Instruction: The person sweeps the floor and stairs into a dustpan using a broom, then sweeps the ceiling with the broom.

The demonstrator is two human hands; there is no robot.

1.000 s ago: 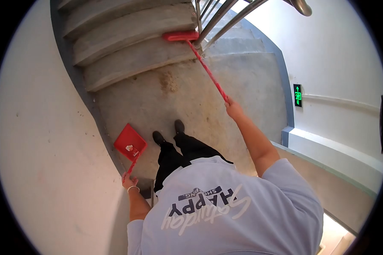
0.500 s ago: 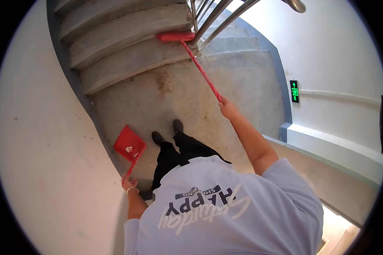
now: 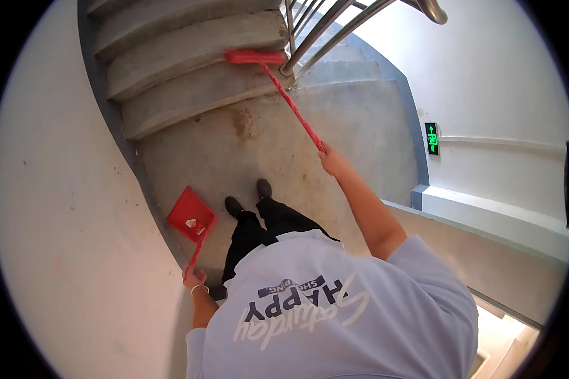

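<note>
Gripping the broom in the right hand, over a step, likely for reach; clasping the dustpan in the left hand, near the wall, apparently clear of the shoes!

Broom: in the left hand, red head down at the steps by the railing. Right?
Wrong hand: the right hand grips the broom; the left hand has the dustpan by its handle. The head camera view shows it. The rest stands: red head down at the steps by the railing.
</note>
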